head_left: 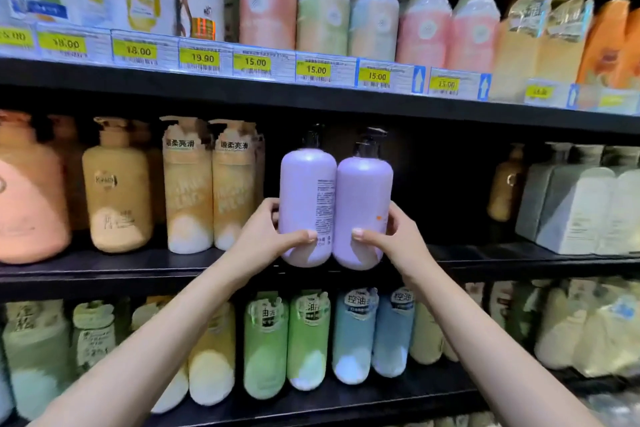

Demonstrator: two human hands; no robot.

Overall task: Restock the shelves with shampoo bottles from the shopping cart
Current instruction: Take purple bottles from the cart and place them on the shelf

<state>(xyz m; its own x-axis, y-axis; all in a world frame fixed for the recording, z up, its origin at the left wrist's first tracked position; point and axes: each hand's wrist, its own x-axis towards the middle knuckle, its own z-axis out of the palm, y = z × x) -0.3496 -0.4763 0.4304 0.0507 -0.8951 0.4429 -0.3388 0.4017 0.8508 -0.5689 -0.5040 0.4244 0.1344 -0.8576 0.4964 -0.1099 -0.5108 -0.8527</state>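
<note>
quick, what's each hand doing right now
Left hand: closed round the left purple bottle.
Right hand: closed round the right purple bottle.

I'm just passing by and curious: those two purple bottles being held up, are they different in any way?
The left purple bottle shows a block of small printed text on its side; the right purple bottle looks plain apart from a small orange mark. The left one sits slightly higher than the right. The left hand grips the left bottle, the right hand the right. Both are lilac, upright, black-pumped, touching side by side at the middle shelf.
</note>
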